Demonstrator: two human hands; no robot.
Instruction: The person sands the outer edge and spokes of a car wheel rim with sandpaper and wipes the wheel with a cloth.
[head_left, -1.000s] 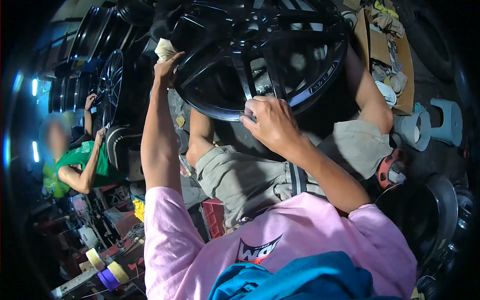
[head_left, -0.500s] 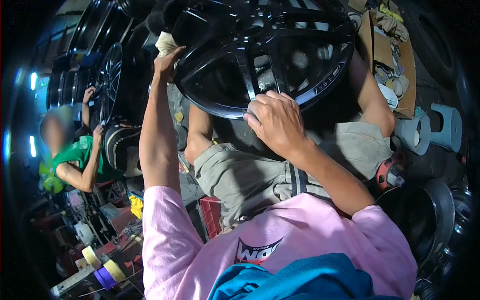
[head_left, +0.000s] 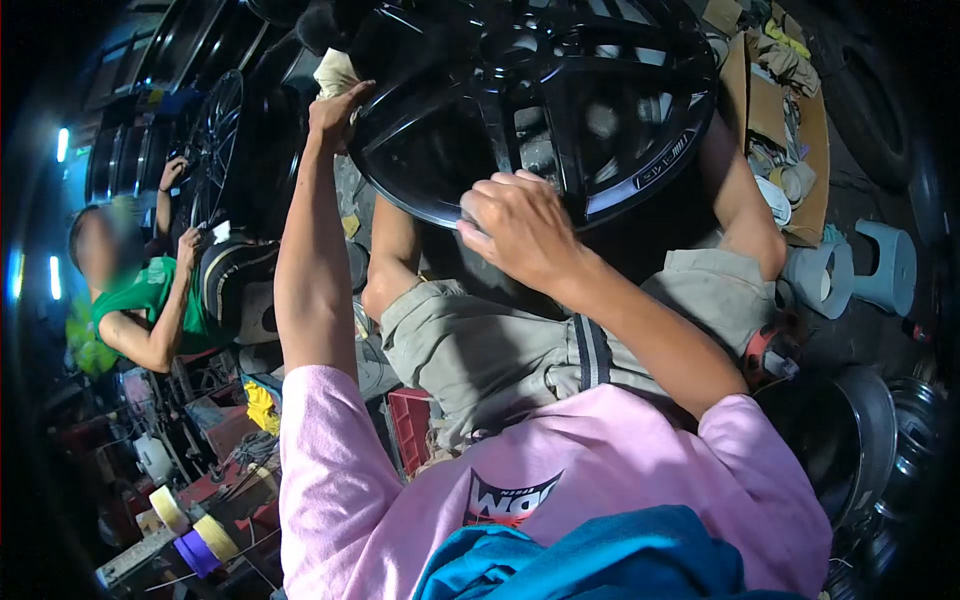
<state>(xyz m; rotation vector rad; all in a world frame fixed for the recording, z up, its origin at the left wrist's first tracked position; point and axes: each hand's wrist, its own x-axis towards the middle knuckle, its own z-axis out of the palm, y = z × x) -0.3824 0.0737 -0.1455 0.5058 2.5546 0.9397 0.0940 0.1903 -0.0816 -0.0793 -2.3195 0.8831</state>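
Note:
A glossy black car wheel rim (head_left: 480, 85) with broad spokes stands tilted before my knees, a pale label (head_left: 665, 165) on its lower right edge. My left hand (head_left: 340, 105) is closed on a cream cloth (head_left: 335, 72) at the rim's left side. At the near edge of the rim is my right hand (head_left: 525, 225), its fingers curled and slightly blurred. What those fingers hold, if anything, is hidden; I cannot tell whether they touch the rim.
At left another person in a green shirt (head_left: 150, 300) handles a second rim (head_left: 215, 140). A cardboard box (head_left: 735, 90) of scraps, a blue-grey stool (head_left: 885, 265) and a red-and-black power tool (head_left: 770, 350) lie to the right. Tape rolls (head_left: 205, 550) sit lower left.
My right hand has moved left along the near edge of the rim. My left hand stays at the cloth, and the view has shifted slightly.

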